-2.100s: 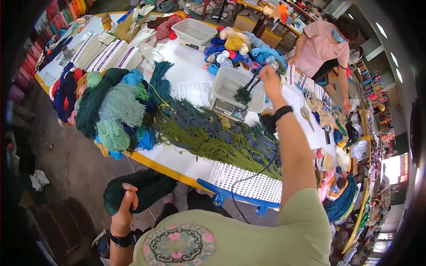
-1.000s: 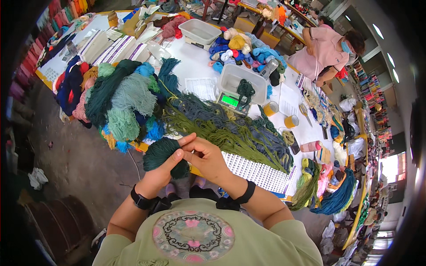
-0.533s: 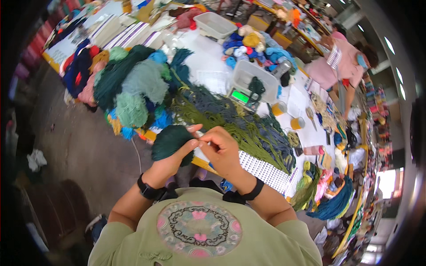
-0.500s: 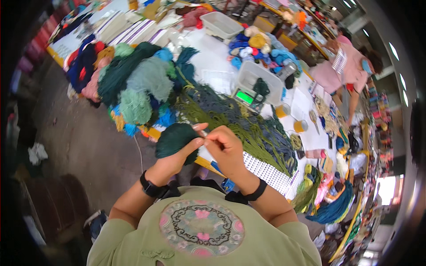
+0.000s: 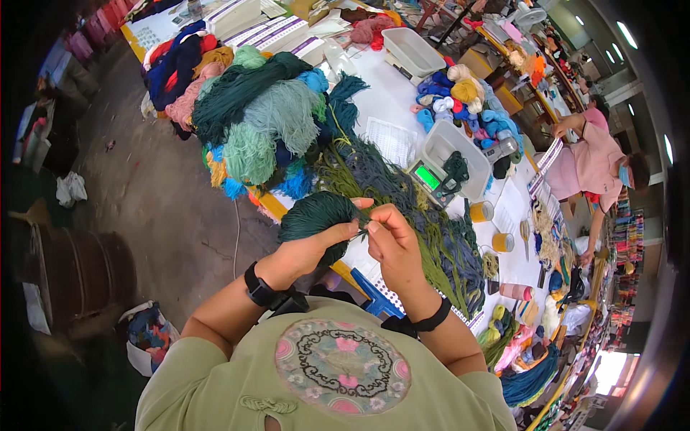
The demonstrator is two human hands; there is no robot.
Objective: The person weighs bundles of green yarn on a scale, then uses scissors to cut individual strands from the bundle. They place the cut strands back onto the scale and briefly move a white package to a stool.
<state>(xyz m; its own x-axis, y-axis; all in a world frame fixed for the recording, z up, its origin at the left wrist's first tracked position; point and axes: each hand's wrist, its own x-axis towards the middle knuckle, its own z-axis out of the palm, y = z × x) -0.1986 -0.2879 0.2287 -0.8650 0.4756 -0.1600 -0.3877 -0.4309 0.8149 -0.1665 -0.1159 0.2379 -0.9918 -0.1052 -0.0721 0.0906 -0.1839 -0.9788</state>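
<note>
A thick dark green skein of yarn [image 5: 309,214] is gripped in my left hand [image 5: 310,251], over the table's front edge. Its strands gather to a point near my left thumb. There my right hand [image 5: 397,248] pinches at the yarn end with thumb and forefinger; the fine detail between the fingertips is too small to make out. Just beyond my hands lies a long heap of olive and grey-blue yarn [image 5: 431,237] on the white table.
A mound of green, blue and pink skeins [image 5: 273,133] lies to the left. Beyond the olive heap are a scale [image 5: 428,177] with a lit green display, a clear plastic bin [image 5: 471,154] and orange yarn cones [image 5: 481,211]. A co-worker in pink [image 5: 596,161] leans over at the right.
The whole view has shifted, so table and hands appear farther right. My left hand still grips the dark green skein, and my right fingers stay at its end.
</note>
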